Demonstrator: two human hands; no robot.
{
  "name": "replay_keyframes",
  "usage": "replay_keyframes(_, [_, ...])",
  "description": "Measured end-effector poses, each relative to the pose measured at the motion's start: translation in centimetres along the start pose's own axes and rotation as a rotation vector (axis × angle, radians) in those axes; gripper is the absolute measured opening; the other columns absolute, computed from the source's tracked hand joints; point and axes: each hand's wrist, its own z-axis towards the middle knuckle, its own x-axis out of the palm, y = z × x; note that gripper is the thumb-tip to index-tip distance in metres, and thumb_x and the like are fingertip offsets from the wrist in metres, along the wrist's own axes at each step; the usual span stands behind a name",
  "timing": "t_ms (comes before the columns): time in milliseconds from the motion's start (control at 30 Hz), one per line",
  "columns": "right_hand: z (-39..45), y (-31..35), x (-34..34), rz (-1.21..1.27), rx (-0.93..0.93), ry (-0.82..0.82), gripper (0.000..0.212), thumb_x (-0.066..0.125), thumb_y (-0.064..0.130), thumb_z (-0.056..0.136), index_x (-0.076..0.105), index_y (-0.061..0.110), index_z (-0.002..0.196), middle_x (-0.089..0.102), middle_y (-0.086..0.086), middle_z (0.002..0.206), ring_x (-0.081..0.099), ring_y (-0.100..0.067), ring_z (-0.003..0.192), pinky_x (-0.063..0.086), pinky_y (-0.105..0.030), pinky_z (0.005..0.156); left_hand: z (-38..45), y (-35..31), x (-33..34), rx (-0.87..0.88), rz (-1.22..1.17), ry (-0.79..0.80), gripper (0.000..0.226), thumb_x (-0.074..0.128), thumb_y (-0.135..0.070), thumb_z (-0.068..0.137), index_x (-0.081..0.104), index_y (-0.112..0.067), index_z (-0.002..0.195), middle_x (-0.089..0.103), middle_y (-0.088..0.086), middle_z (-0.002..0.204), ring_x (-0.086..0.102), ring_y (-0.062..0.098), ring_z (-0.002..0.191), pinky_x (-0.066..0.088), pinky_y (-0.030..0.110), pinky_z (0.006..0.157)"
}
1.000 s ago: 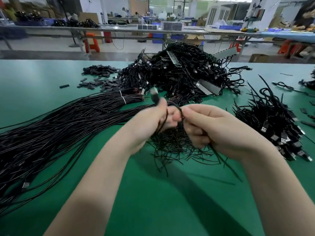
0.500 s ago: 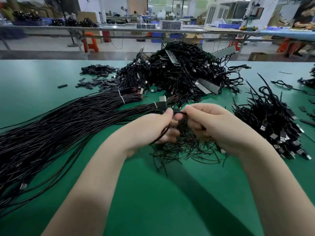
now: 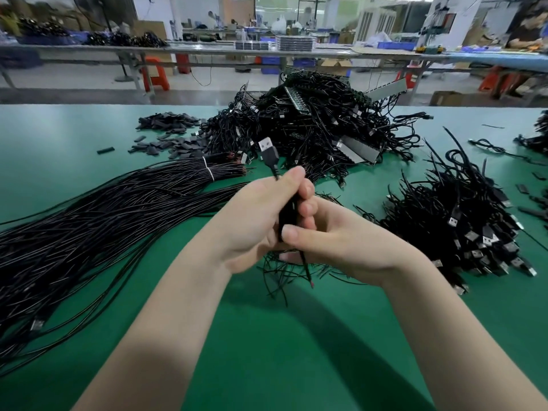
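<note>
My left hand [image 3: 255,215] grips a folded black USB cable [image 3: 268,154] above the green table [image 3: 89,137]. The cable's metal plug sticks up past my left fingertips. My right hand [image 3: 335,238] holds the same coil from the right, thumb pressed on it and fingers curled round it. A loose cable end with a red tip hangs down below my hands. Under my hands lies a small heap of short black ties [image 3: 284,271].
Long black cables [image 3: 98,221] lie in bundles on the left, one bound with a white tie. A big tangled cable pile [image 3: 320,129] fills the back centre. A heap of coiled USB cables [image 3: 462,221] sits at the right. Small black sleeves [image 3: 166,134] lie scattered at the back left.
Both hands have lifted and come closer to me, and the cable is now folded into a tight coil. The USB plug stands higher above my left fingers.
</note>
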Motion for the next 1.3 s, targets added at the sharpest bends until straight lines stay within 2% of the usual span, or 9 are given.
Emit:
replay_keyframes(100, [0.7, -0.2, 0.5, 0.026, -0.042, -0.083, 0.058, 0.070, 0.031, 0.078, 0.047, -0.015, 0.104, 0.050, -0.011, 0.095, 0.049, -0.025, 0.088, 0.048, -0.044, 0.089, 0.0, 0.1, 0.0, -0.002, 0.006, 0.014, 0.032, 0.048, -0.036, 0.097, 0.058, -0.016, 0.075, 0.063, 0.002, 0.075, 0.062, 0.012, 0.066, 0.052, 0.024, 0.056])
replay_keyframes(200, [0.7, -0.2, 0.7, -0.051, -0.114, -0.125, 0.047, 0.071, 0.026, 0.080, 0.048, -0.015, 0.091, 0.053, -0.013, 0.082, 0.056, -0.018, 0.076, 0.051, -0.029, 0.076, -0.5, -0.5, -0.3, -0.009, 0.166, -0.024, 0.033, 0.051, -0.041, 0.091, 0.062, -0.014, 0.075, 0.072, 0.009, 0.087, 0.066, 0.010, 0.065, 0.051, 0.020, 0.052])
replay_keyframes(400, [1.1, -0.2, 1.8, -0.287, -0.153, -0.297, 0.055, 0.074, 0.044, 0.073, 0.055, -0.004, 0.093, 0.062, -0.028, 0.088, 0.059, -0.039, 0.075, 0.049, -0.063, 0.078, -1.1, -1.3, -1.4, 0.079, 0.845, -0.250, 0.047, 0.042, -0.058, 0.093, 0.066, -0.028, 0.066, 0.064, -0.010, 0.066, 0.058, 0.015, 0.068, 0.048, 0.036, 0.076])
replay_keyframes(633, [1.8, -1.1, 3.5, -0.550, -0.177, -0.478, 0.032, 0.056, 0.038, 0.093, 0.050, 0.023, 0.121, 0.061, 0.006, 0.084, 0.053, -0.008, 0.065, 0.042, -0.024, 0.060, -0.1, -0.2, -0.5, 0.035, 0.427, -0.334, 0.047, 0.047, -0.044, 0.099, 0.065, -0.030, 0.057, 0.067, -0.014, 0.075, 0.060, -0.007, 0.071, 0.045, 0.014, 0.072])
replay_keyframes(800, [2.0, -1.7, 2.8, -0.792, -0.150, -0.509, 0.021, 0.037, 0.033, 0.103, 0.046, 0.024, 0.119, 0.045, 0.009, 0.066, 0.041, -0.017, 0.053, 0.030, -0.032, 0.053, 0.8, 0.7, -0.9, 0.041, 0.446, -0.373, 0.044, 0.048, -0.047, 0.098, 0.075, -0.029, 0.067, 0.074, -0.010, 0.086, 0.063, 0.003, 0.087, 0.043, 0.025, 0.082])
replay_keyframes(1000, [1.9, -2.4, 0.5, 0.123, 0.155, -0.234, 0.032, 0.032, 0.024, 0.105, 0.040, 0.018, 0.074, 0.032, 0.009, 0.051, 0.033, -0.013, 0.039, 0.032, -0.022, 0.042, -0.1, -0.2, -2.6, -0.049, 0.368, -0.195, 0.031, 0.066, -0.039, 0.086, 0.072, -0.020, 0.109, 0.074, -0.006, 0.110, 0.068, 0.005, 0.104, 0.055, 0.022, 0.088])
replay_keyframes(1100, [1.5, -3.2, -1.2, 0.385, 0.313, -0.048, 0.031, 0.032, 0.028, 0.104, 0.043, 0.020, 0.076, 0.027, 0.009, 0.053, 0.025, -0.008, 0.038, 0.029, -0.021, 0.041, -0.3, -0.4, -3.5, 0.266, 0.992, -0.265, 0.056, 0.069, -0.018, 0.089, 0.050, -0.033, 0.139, 0.049, -0.013, 0.144, 0.045, 0.004, 0.133, 0.035, 0.024, 0.112])
replay_keyframes(1200, [1.1, -4.0, -2.2, 0.333, 0.407, 0.127, 0.032, 0.030, 0.031, 0.104, 0.042, 0.021, 0.077, 0.026, 0.011, 0.052, 0.023, -0.005, 0.036, 0.029, -0.019, 0.040, 0.6, 0.4, -2.2, 0.318, 1.751, 0.025, 0.082, 0.070, -0.026, 0.087, 0.022, -0.042, 0.151, 0.015, -0.012, 0.162, 0.009, 0.015, 0.150, 0.008, 0.036, 0.120])
replay_keyframes(1300, [0.7, -4.6, -3.1, 0.208, 0.477, 0.266, 0.034, 0.028, 0.032, 0.105, 0.043, 0.022, 0.076, 0.029, 0.012, 0.052, 0.022, -0.004, 0.035, 0.029, -0.018, 0.040, 1.6, 1.7, -0.4, 0.236, 1.962, 0.216, 0.055, 0.060, -0.040, 0.090, 0.039, -0.044, 0.141, 0.045, -0.014, 0.147, 0.038, 0.014, 0.138, 0.035, 0.038, 0.109])
